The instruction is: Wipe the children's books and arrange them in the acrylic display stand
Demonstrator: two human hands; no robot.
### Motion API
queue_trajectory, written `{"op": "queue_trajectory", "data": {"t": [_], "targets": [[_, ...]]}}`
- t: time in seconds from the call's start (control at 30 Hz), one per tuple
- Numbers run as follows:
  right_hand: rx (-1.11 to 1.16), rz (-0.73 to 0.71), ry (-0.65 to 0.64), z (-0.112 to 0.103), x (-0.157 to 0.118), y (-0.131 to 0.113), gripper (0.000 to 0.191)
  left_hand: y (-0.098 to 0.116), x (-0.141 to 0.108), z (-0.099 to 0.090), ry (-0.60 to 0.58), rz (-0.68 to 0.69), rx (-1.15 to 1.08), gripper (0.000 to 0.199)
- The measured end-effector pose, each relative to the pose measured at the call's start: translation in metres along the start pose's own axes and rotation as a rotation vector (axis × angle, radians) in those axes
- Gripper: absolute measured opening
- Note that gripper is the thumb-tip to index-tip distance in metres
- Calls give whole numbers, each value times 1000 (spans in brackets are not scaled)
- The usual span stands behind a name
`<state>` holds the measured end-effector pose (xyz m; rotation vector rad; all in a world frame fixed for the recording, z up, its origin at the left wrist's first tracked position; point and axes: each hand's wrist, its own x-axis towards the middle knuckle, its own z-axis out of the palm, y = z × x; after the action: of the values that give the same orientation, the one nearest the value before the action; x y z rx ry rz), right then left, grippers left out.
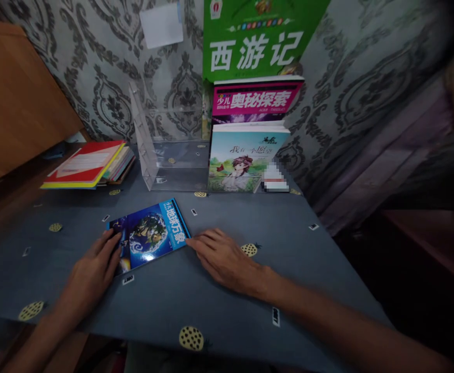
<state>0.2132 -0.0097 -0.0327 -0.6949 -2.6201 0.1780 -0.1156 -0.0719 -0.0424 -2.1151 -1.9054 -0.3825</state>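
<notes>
L hand: my left hand is open, fingers loosely spread on the cover's left end.
R hand: my right hand has fingers bunched, tips at the right edge; can't tell if they pinch.
Earth bk: blue 少儿地球万象 paperback, flat & slightly skewed btwn both hands.
Handling: I'd press lightly, square it w/ even pushes, & keep fingers off the glossy middle, as it may slide.
Cloth: grey-blue pineapple-print tablecloth under bk.
Rack: clear acrylic bookstand beyond, w/ upright bks on its R side.
Pile: red- & yellow-topped stack, far L.
</notes>
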Motion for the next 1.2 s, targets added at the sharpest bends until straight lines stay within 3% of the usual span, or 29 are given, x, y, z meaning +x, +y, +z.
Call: {"op": "queue_trajectory", "data": {"t": [0.27,0.5,0.67,0.8,1.2], "targets": [[-76,49,73,-4,-19,18,37,53,22,-8,-36,22,-45,46],[-71,186,188,-17,-48,65,35,96,32,-17,-52,253,-201,38],[-50,196,203,-15,-49,75,33,79,37,-31,-211,501,-252,34],[-41,209,200,-15,-47,71,32,63,38,-39,-343,631,-161,38],[-76,164,184,-6,-41,42,28,67,50,-30,-279,908,11,34]]}}
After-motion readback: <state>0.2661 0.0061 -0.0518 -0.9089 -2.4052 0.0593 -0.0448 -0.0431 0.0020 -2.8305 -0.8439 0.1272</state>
